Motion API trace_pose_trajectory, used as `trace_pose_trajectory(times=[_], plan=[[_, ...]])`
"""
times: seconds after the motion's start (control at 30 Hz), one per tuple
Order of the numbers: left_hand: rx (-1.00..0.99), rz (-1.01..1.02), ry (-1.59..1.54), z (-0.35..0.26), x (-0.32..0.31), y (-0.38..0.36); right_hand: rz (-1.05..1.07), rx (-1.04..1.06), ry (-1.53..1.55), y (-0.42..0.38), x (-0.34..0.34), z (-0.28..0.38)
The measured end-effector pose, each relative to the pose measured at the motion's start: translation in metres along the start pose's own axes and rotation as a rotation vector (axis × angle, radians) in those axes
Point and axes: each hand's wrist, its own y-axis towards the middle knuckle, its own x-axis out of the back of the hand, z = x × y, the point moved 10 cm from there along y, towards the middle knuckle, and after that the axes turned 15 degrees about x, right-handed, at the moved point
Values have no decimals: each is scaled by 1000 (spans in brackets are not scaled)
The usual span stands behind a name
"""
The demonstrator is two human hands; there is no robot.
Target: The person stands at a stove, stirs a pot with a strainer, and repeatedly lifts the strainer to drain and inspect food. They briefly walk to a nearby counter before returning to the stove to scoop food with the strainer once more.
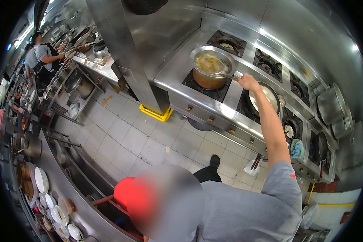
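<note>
My right hand (pixel 249 82) is closed round the handle of a long-handled metal utensil (pixel 229 76), my arm stretched out over the stove. The utensil's far end dips into a wide-rimmed metal pot (pixel 207 82), where it is hidden in yellowish, foaming liquid (pixel 209 63). The pot stands on the front burner (pixel 189 82). Close under my wrist a round pan (pixel 271 94) with pale contents sits on the neighbouring burner. A red cap (pixel 127 192) and a grey sleeve (pixel 284 179) fill the lower part of the view. My left hand is out of sight.
Cast-iron burners (pixel 226 43) line the steel stove. Large pots (pixel 330 105), a dark pan (pixel 321 146) and a teal cloth (pixel 297 149) are at right. A steel pillar (pixel 125 52) rises left of the stove. Stacked plates (pixel 41 180) lie lower left; a co-worker (pixel 46 56) stands far left.
</note>
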Motion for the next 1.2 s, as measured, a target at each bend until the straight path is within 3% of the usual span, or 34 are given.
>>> trace_pose_trajectory(times=[0.17, 0.27, 0.37, 0.47, 0.57, 0.7, 0.73, 0.83, 0.9, 0.93, 1.0, 1.07, 1.13, 1.2], plan=[[-11, 25, 53, -3, -5, 1, 150, -74, 65, -14, 10, 34], [-27, 10, 65, -10, -5, -3, 376, -99, -12, -13, -7, 36], [-30, -16, 5, -5, -4, 8, -77, 26, -208, -23, 29, 55], [-39, -7, -22, 3, -3, 15, -566, 317, -351, -58, 73, 109], [-16, -7, -2, 1, -5, 3, -544, 487, -10, -98, 71, 157], [-71, 3, 62, -7, -9, -9, -82, 485, 308, -141, -38, 177], [-99, 0, 72, -8, -10, -9, 143, 435, 417, -151, -89, 172], [-116, -13, 80, -4, -9, 10, 414, 388, 452, -202, -221, 146], [-109, -35, 94, -10, -10, 7, 312, 381, 448, -245, -327, 105], [-104, -35, 87, -12, -10, 8, 593, 197, 437, -277, -380, 87], [-97, -34, 76, -14, -11, 14, 528, 186, 387, -340, -448, 50], [-65, -30, 70, -11, -12, 21, 313, -209, 643, -388, -441, 9], [-54, -36, 84, -18, -8, 18, 549, -328, 386, -418, -472, -46], [-55, -37, 123, -31, -8, 3, 758, -436, 567, -439, -454, -48]])
